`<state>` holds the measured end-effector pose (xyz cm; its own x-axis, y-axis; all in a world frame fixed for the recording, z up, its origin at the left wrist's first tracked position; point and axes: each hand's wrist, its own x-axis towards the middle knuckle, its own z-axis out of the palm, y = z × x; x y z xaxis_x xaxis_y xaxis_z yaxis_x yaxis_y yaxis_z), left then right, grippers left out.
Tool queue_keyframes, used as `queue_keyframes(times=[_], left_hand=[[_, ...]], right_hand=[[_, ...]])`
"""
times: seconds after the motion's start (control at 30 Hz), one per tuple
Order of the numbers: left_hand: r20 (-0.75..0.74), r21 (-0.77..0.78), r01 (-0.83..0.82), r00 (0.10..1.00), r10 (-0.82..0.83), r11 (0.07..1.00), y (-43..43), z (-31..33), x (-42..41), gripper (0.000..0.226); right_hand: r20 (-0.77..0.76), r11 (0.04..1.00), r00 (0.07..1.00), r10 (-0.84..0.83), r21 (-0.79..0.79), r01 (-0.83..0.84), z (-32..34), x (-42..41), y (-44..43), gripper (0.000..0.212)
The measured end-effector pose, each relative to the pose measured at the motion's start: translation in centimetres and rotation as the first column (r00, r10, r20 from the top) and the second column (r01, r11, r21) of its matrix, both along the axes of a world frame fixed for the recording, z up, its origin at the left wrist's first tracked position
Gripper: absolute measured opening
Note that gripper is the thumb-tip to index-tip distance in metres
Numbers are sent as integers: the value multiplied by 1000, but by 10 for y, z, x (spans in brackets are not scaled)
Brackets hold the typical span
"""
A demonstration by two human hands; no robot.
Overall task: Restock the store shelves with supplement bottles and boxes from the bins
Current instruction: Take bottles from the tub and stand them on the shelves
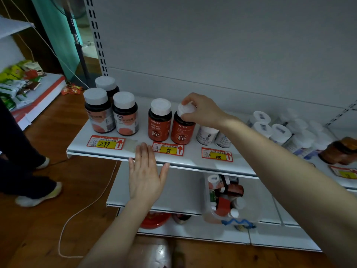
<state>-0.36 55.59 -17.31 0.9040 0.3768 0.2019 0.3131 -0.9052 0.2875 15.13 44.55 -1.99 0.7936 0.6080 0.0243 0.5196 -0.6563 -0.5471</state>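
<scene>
My right hand (pixel 202 111) grips the white cap of a red "Fe" bottle (pixel 182 132), which stands tilted on the white shelf (pixel 193 161) beside a second upright red Fe bottle (pixel 159 122). My left hand (pixel 145 175) lies flat with straight fingers on the shelf's front edge, between the 299 and 98 price tags. Three dark bottles with white caps (pixel 112 111) stand at the shelf's left end. Small white bottles (pixel 212 135) sit just right of the Fe bottles. On the shelf below, a clear bin (pixel 231 215) holds several more bottles.
More white-capped bottles (pixel 280 130) and a brown bottle (pixel 340 151) fill the shelf's right side. A person's legs and shoes (pixel 38 194) stand on the wooden floor at left, near a white cord (pixel 81 211). Snack packs (pixel 15 84) lie on a low shelf far left.
</scene>
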Motion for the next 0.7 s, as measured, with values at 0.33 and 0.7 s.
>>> queue_keyframes(times=[0.33,0.7], left_hand=[[228,-12,177,959,-170,984,-31,35,-14,62],[275,-17,543,810,-518,840,-213,0,-18,46]], right_hand=[[186,992,977,-104,85,89,13,-15,-40,30],[369,965,891,-264,104,242,10,-56,-259,22]])
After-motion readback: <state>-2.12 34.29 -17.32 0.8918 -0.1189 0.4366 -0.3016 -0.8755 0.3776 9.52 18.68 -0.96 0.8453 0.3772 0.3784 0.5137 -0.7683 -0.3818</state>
